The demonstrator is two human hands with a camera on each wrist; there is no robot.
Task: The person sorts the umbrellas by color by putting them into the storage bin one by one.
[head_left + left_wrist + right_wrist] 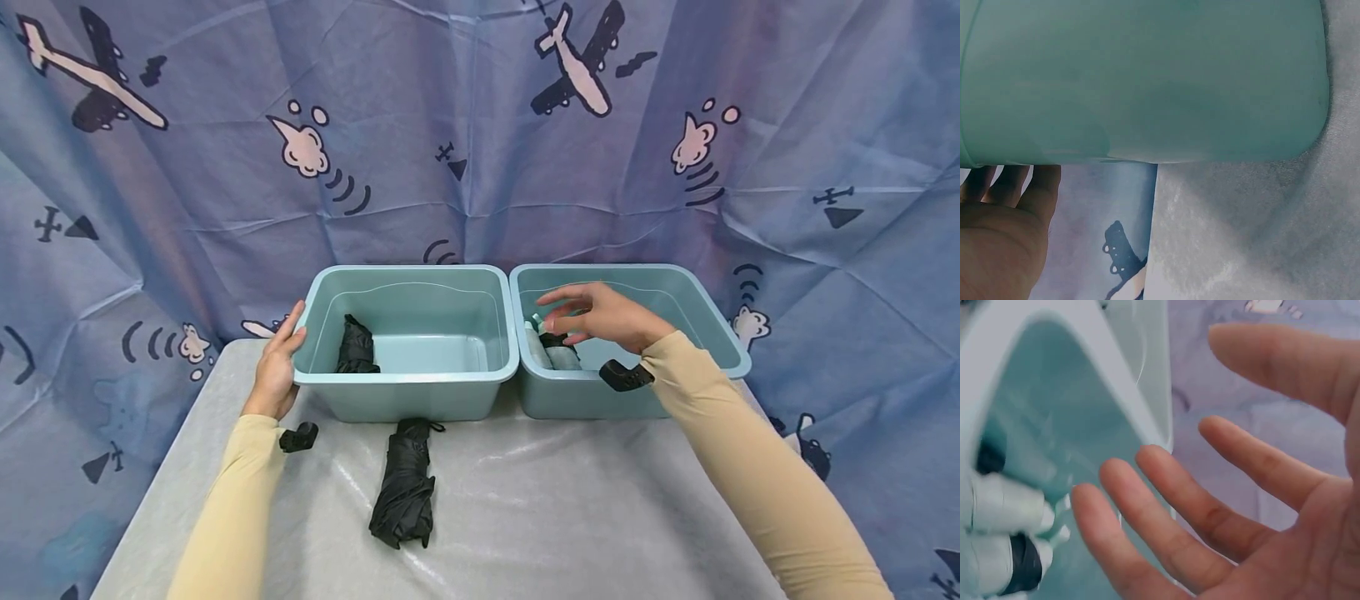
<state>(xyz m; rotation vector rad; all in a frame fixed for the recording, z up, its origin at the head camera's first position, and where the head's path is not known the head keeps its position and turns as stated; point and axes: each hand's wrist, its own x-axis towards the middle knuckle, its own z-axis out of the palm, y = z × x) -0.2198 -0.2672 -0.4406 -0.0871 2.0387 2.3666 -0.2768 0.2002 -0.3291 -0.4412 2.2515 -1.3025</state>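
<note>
My left hand [274, 371] rests with extended fingers against the outer left side of the left teal bin [420, 379]; in the left wrist view its fingers [1040, 190] are at the bin's rim. Inside that bin lies a black folded bundle [356, 346]. My right hand [603, 315] is over the right teal bin [600, 382], holding nothing, its fingers spread in the right wrist view. Below it, white bottles [1007, 503] with pale green nozzles lie in the bin, one with a black band [1024, 562].
A black folded umbrella [405, 487] with a small strap lies on the pale table [600, 500] in front of the left bin. The two bins stand side by side. Behind them hangs a blue curtain [420, 125] printed with planes.
</note>
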